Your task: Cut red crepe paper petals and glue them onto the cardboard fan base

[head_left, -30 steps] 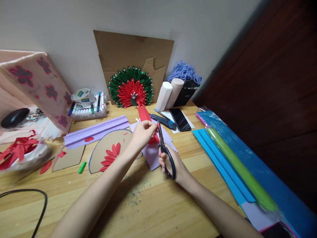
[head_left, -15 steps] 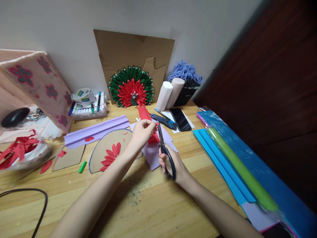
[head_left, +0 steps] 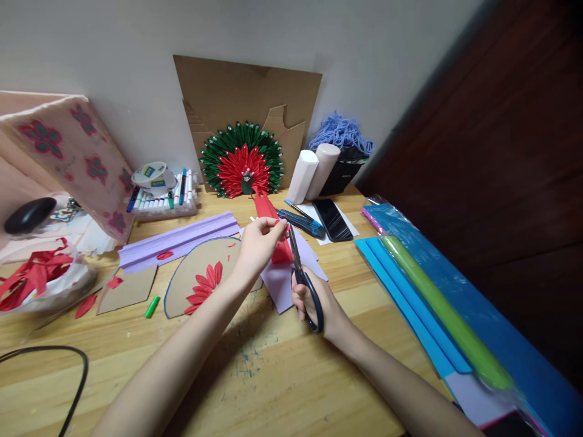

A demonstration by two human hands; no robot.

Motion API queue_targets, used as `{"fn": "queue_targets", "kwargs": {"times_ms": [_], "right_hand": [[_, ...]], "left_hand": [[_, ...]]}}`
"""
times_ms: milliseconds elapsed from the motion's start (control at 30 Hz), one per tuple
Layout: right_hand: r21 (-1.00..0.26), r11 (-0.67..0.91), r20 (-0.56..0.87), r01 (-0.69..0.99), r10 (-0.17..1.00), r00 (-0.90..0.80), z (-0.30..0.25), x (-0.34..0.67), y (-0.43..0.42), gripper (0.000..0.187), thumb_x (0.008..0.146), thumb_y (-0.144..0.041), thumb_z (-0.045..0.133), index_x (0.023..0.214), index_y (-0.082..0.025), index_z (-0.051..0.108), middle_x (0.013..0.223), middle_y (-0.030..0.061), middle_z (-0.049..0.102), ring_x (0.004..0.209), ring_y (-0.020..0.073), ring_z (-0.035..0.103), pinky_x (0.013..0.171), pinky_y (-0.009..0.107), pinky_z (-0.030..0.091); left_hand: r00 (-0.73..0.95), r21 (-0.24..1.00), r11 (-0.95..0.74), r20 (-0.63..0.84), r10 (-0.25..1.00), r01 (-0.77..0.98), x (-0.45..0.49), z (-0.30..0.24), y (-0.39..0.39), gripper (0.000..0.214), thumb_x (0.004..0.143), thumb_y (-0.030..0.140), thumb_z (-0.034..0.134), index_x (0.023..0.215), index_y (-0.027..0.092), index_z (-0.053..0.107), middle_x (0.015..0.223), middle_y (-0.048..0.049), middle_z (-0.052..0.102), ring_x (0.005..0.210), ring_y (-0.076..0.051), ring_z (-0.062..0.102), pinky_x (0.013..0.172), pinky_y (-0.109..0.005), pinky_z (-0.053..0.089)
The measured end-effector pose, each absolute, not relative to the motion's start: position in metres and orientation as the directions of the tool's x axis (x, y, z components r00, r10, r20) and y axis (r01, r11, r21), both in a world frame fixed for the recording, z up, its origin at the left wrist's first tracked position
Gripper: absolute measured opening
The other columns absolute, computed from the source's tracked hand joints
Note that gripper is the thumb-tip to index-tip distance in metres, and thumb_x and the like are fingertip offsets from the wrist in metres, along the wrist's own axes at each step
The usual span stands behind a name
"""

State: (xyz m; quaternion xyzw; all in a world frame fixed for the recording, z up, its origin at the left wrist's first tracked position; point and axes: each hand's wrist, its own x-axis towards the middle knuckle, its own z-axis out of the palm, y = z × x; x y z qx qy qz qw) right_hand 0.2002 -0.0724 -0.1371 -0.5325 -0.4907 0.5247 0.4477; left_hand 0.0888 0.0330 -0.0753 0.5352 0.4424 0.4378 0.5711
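My left hand (head_left: 259,243) pinches a small piece of red paper (head_left: 286,227), mostly hidden by the fingers. Black-handled scissors (head_left: 310,300) are in my right hand (head_left: 325,303), their blades pointing away from me and touching or close beside that red piece. Beneath both hands, a long red paper strip (head_left: 266,209) lies over a lilac sheet (head_left: 277,288). Left of my forearm, red petals (head_left: 207,285) are set in a fan on a rounded cardboard piece (head_left: 182,273) with a blue-drawn edge.
A green-and-red peacock craft (head_left: 246,161) leans on cardboard (head_left: 246,85). A phone (head_left: 334,220) and white bottle (head_left: 303,176) stand behind my hands. Rolled sheets (head_left: 446,309) lie right. A bowl of red scraps (head_left: 40,273) and a green marker cap (head_left: 152,307) are left.
My left hand has shifted slightly left with the red piece. The scissors have barely moved, still in my right hand.
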Motion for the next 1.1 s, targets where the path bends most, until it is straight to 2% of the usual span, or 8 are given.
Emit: {"fn": "queue_targets", "kwargs": {"times_ms": [267,367,467,733,933,1100], "right_hand": [[-0.991,-0.130,-0.131,0.028,0.991,-0.032,-0.138,0.201,-0.072,0.049,0.074,-0.069,0.050,0.076,-0.021,0.042,0.051,-0.0094,0.039,0.036,0.0055,0.038,0.031,0.015,0.034],[-0.988,-0.152,-0.152,0.025,0.988,-0.007,-0.140,0.202,-0.071,0.048,0.074,-0.069,0.050,0.075,-0.021,0.041,0.050,-0.0098,0.037,0.036,0.0060,0.039,0.031,0.016,0.034],[-0.986,-0.164,-0.164,0.021,0.986,-0.003,-0.140,0.201,-0.071,0.049,0.073,-0.070,0.050,0.075,-0.022,0.041,0.050,-0.0094,0.038,0.036,0.0065,0.039,0.031,0.017,0.035],[-0.992,-0.115,-0.121,0.058,0.986,-0.111,-0.128,0.203,-0.075,0.061,0.070,-0.081,0.038,0.079,-0.021,0.041,0.053,-0.0075,0.040,0.041,0.0077,0.041,0.041,0.021,0.039],[-0.988,-0.131,-0.140,0.077,0.982,-0.125,-0.128,0.207,-0.074,0.071,0.063,-0.087,0.030,0.081,-0.020,0.042,0.052,-0.0078,0.039,0.040,0.0084,0.042,0.041,0.021,0.036],[-0.988,-0.139,-0.147,0.068,0.979,-0.144,-0.125,0.206,-0.077,0.073,0.065,-0.086,0.029,0.088,-0.019,0.046,0.056,-0.0061,0.043,0.044,0.0098,0.046,0.046,0.023,0.038]], "left_hand": [[0.214,0.991,0.091,-0.068,0.975,-0.102,0.091,-0.071,0.030,0.015,0.070,0.024,0.069,0.071,0.011,0.063,0.065,-0.0019,0.063,0.060,-0.010,0.057,0.060,-0.022,0.045],[0.225,0.984,0.118,-0.086,0.970,-0.132,0.091,-0.070,0.029,0.020,0.063,0.019,0.074,0.077,0.010,0.064,0.071,-0.0038,0.066,0.065,-0.011,0.060,0.065,-0.024,0.047],[0.239,0.974,0.161,-0.120,0.964,-0.161,0.091,-0.068,0.029,0.021,0.062,0.016,0.074,0.080,0.010,0.064,0.070,-0.0033,0.066,0.064,-0.010,0.060,0.067,-0.024,0.047],[0.240,0.972,0.194,-0.159,0.958,-0.131,0.089,-0.067,0.031,0.023,0.064,0.012,0.071,0.084,0.010,0.059,0.063,0.0006,0.063,0.059,-0.008,0.058,0.063,-0.022,0.044],[0.242,0.981,0.164,-0.135,0.961,-0.104,0.089,-0.067,0.030,0.029,0.059,0.013,0.074,0.084,0.010,0.058,0.059,0.0032,0.059,0.055,-0.007,0.053,0.057,-0.020,0.039],[0.226,0.985,0.126,-0.097,0.969,-0.119,0.089,-0.067,0.030,0.028,0.060,0.014,0.073,0.084,0.010,0.058,0.060,0.0037,0.058,0.055,-0.007,0.051,0.056,-0.019,0.037]]}}
